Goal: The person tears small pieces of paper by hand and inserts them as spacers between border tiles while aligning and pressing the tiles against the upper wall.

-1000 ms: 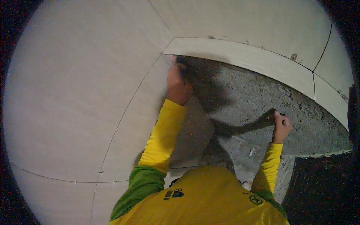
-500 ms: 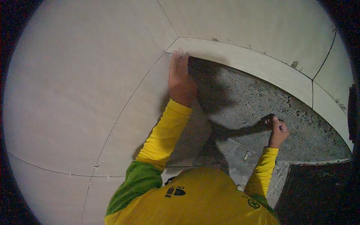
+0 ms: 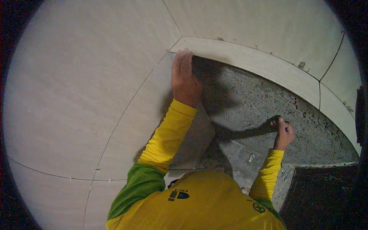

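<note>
My left hand (image 3: pixel 185 79) lies with its fingers stretched upward at the top corner of a large pale tile (image 3: pixel 153 103). Its fingertips touch the edge of the narrow light strip (image 3: pixel 245 56) along the wall. Over the rough grey floor (image 3: pixel 253 92), my right hand (image 3: pixel 284 133) is raised with its fingers curled together. Whether a small thing is pinched in it cannot be made out. Both forearms wear yellow sleeves, and their shadows fall on the tile and the bare floor.
More pale tiles (image 3: pixel 69 92) with thin joints and small white spacers (image 3: pixel 97 170) lie at the left. A dark panel (image 3: pixel 322 191) is at the lower right. A small whitish scrap (image 3: pixel 251 157) rests on the grey floor. Tiled wall (image 3: pixel 260 23) rises beyond the strip.
My left hand's fingers have straightened and lie flat across the tile corner, where they were bent before. My right hand has shifted slightly down, its fingers still curled.
</note>
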`<state>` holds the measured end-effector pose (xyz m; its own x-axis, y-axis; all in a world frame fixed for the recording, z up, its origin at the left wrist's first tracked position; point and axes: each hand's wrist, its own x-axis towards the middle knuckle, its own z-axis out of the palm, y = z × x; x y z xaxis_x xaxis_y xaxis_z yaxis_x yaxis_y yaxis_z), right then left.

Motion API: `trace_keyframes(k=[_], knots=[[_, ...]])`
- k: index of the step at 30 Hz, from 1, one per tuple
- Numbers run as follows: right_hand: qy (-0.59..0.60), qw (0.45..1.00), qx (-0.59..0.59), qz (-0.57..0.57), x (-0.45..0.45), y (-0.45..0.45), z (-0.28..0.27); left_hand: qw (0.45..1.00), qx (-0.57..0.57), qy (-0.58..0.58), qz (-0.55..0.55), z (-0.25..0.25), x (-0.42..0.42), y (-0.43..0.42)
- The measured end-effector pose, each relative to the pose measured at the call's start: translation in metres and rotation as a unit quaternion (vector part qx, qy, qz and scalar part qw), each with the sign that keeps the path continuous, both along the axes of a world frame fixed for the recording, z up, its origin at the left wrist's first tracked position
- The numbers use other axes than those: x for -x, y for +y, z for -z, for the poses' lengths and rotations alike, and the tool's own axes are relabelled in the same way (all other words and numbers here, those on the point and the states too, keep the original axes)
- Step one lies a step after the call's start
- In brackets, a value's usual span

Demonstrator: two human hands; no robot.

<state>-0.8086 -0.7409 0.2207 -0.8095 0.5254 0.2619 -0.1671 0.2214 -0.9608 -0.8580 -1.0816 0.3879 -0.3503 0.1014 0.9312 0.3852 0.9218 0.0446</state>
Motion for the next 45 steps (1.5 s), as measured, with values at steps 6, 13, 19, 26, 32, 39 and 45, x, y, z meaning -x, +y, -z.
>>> trace_keyframes(k=[6, 13, 19, 26, 32, 39, 45], knots=[[0.046, 0.999, -0.014, 0.018, 0.009, 0.008, 0.025, 1.000, -0.010, 0.029, -0.005, -0.002, -0.001, 0.001], [0.012, 0.999, 0.044, 0.001, 0.000, 0.004, 0.010, 0.790, -0.536, -0.207, 0.212, 0.001, -0.016, 0.001], [0.015, 1.000, -0.002, -0.003, 0.006, 0.007, 0.022, 0.607, -0.678, -0.268, 0.316, -0.010, 0.008, -0.002], [0.011, 1.000, 0.003, -0.026, 0.001, 0.004, 0.007, 0.661, -0.638, -0.274, 0.285, -0.020, 0.015, 0.009], [0.036, 0.999, 0.002, -0.029, 0.003, 0.005, 0.009, 0.618, -0.671, -0.267, 0.311, -0.019, 0.021, 0.013], [0.039, 0.997, 0.055, -0.041, 0.006, 0.002, 0.012, 0.731, -0.572, -0.245, 0.282, -0.015, 0.023, 0.008], [0.028, 0.999, 0.009, -0.024, 0.008, 0.006, 0.017, 0.698, -0.610, -0.230, 0.296, -0.025, 0.015, 0.015]])
